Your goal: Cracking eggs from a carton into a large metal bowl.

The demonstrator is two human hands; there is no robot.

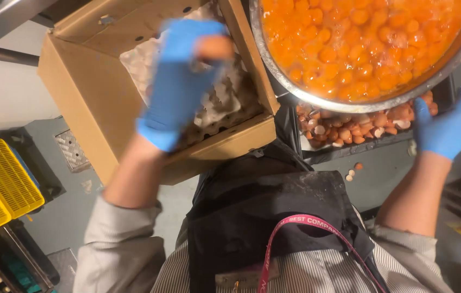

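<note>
yellow crates: (0, 184) far left, low on the floor, well apart from both hands.
cardboard box: (89, 92) open-topped, left of centre, tilted in view; long axis runs from upper left to lower right.
egg tray: (225, 103) grey pulp tray inside the cardboard box, cups look mostly empty; blurred, can't be sure of all.
left hand: (179, 81) blue glove, reaching into the cardboard box over the egg tray; fingers curled together around something brownish at the fingertips.
egg: (214, 48) brown, roundish, pinched at the left hand's fingertips, above the egg tray's upper right part. Motion blur; reads as an egg, shape not crisp.
egg vs. metal bowl: metal bowl lies to the right of the egg, just past the cardboard box's right wall. Left hand is the nearer hand to both egg and tray.
apron: (263, 211) dark, bottom centre, with a pink lanyard (290, 230) across it.
metal bowl: (274, 76) big round steel bowl, upper right, full of orange yolks (360, 43); rim just beside the cardboard box's right edge.
shell bin: (344, 152) dark tray under and below the bowl, holding broken brown shells (360, 127); a few bits on the floor beneath.
right hand: (450, 127) blue glove, far right, beside the shell bin's right end, below the bowl rim; fingers bent, whether it grips the bin edge can't be told.
</note>
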